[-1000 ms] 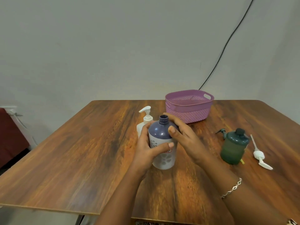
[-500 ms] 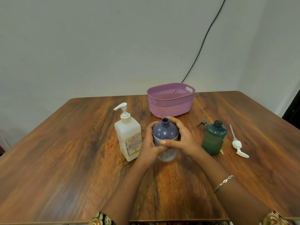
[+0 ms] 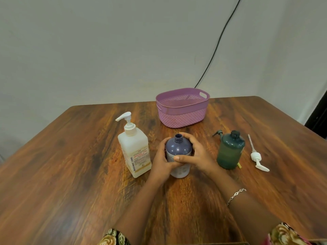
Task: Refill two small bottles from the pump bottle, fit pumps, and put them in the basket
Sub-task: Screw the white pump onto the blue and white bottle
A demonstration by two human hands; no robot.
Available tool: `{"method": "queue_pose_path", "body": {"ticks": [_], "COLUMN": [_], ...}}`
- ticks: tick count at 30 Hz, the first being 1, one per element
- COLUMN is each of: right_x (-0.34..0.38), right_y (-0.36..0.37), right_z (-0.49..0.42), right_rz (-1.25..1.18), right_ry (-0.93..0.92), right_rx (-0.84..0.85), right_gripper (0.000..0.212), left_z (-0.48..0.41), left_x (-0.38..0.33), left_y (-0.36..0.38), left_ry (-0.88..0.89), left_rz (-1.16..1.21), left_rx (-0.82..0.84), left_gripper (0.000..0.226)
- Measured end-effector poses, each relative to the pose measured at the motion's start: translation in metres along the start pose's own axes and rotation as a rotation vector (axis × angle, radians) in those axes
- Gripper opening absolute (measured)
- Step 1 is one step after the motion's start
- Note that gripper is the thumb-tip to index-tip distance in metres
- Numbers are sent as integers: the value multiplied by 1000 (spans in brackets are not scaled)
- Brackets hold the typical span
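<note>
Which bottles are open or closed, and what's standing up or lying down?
Purple bottle: upright, top open, no pump, held by both hands.
Left hand: grips the purple bottle.
Right hand: grips the purple bottle.
Green bottle: upright, top open, no pump.
White pump bottle: upright, pump fitted.
White pump: lying loose on the table.
Dark pump: lying behind the green bottle.
Basket: upright, nothing seen inside.

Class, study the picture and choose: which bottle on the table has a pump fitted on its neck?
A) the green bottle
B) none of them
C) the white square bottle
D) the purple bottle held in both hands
C: the white square bottle carries a white pump on its neck, while the purple bottle and the green bottle stand with bare, open necks.
</note>
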State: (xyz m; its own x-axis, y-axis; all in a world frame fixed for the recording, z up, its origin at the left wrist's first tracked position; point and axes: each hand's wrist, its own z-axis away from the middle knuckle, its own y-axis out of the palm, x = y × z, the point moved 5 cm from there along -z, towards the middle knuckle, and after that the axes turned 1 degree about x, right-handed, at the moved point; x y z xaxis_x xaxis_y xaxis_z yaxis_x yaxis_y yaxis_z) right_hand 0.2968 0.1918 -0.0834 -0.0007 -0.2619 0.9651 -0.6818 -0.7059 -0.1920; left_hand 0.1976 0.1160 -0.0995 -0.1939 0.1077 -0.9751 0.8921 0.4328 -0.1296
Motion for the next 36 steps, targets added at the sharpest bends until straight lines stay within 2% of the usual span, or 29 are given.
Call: {"method": "queue_pose_path", "body": {"ticks": [5,13,24,31,36], "right_x": [-4,-7,1,0,-2], "right_y": [0,-1,-16,-33,-42], "right_z": [1,3,0,4,9], "right_rz": [-37,-41,-13,-24,-46], "right_ry": [6,6,-4,9,20], "right_rx": [-8,5,-4,-29,-57], "right_gripper": [83,87,86,71,72], "left_z": [-1,2,-2,-8,-12], "left_x": [3,4,-7,-9,-9], "left_y": [1,3,14,34,45], "left_ry": [-4,-4,25,39,43], "left_rz": [-31,-58,-89,-52,-57], "left_rx": [-6,22,-40,-28,-20], "left_gripper": [85,82,85,76,76]}}
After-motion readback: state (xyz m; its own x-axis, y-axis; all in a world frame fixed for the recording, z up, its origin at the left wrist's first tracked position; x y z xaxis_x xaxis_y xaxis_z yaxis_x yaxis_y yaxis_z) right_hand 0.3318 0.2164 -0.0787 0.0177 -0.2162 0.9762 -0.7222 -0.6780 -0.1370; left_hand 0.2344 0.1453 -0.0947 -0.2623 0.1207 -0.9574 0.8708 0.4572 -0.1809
